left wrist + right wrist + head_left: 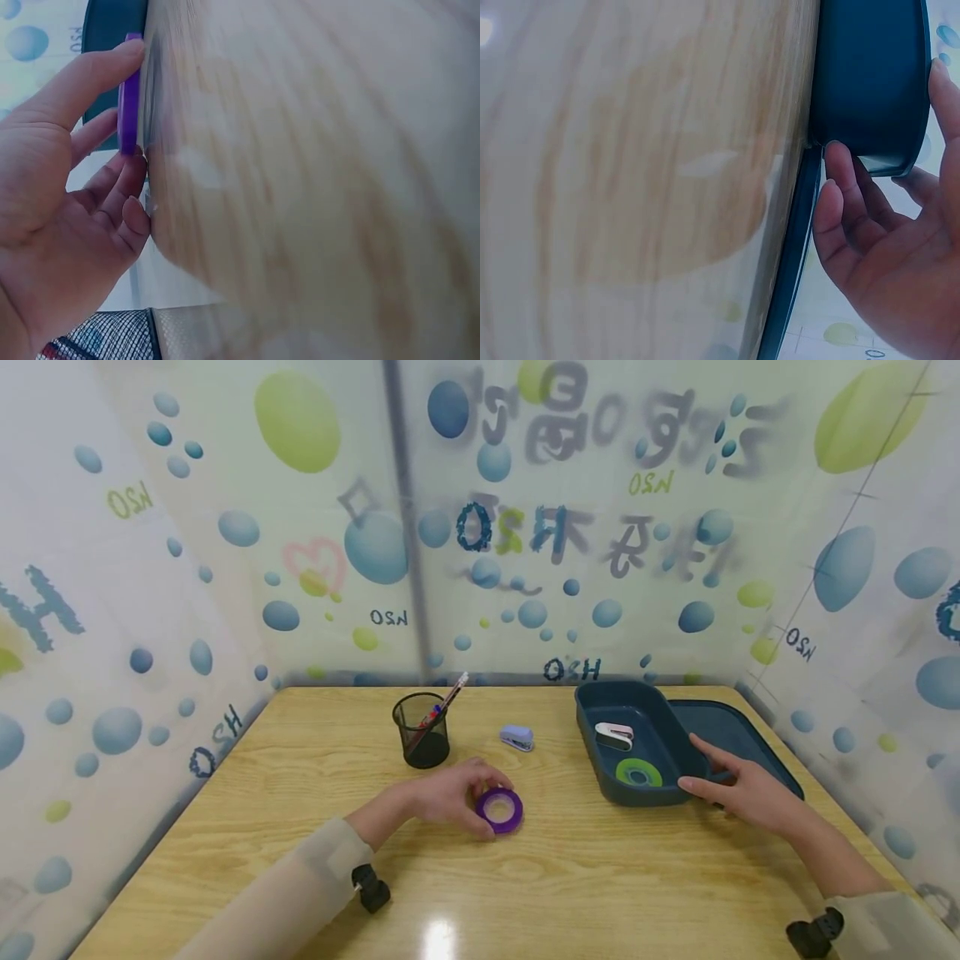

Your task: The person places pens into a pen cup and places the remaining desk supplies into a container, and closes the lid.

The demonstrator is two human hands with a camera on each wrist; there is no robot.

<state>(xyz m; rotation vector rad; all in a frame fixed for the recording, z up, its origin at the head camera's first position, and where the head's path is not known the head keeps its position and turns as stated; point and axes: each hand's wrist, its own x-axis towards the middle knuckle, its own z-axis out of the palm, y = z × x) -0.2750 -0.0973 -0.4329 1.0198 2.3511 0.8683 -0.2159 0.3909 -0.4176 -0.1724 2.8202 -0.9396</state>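
My left hand [450, 797] pinches a roll of purple tape [516, 817] between thumb and fingers, low over the tabletop. In the left wrist view the roll [129, 97] shows edge-on, with the thumb at one end and fingers at the other. On the right side, my right hand [757, 797] grips the right end of a dark teal box [637, 703], thumb at the rim and fingers curled along the outside. Inside the box lie a white and black stapler [615, 736] and a roll of green tape [626, 767].
A matching dark teal lid [723, 731] lies flat behind the right hand, partly hidden by the box. A blue stapler [517, 737] sits mid-table. Left of it stands a black mesh pen holder [427, 750] with pens. A patterned curtain [510, 593] closes off the back.
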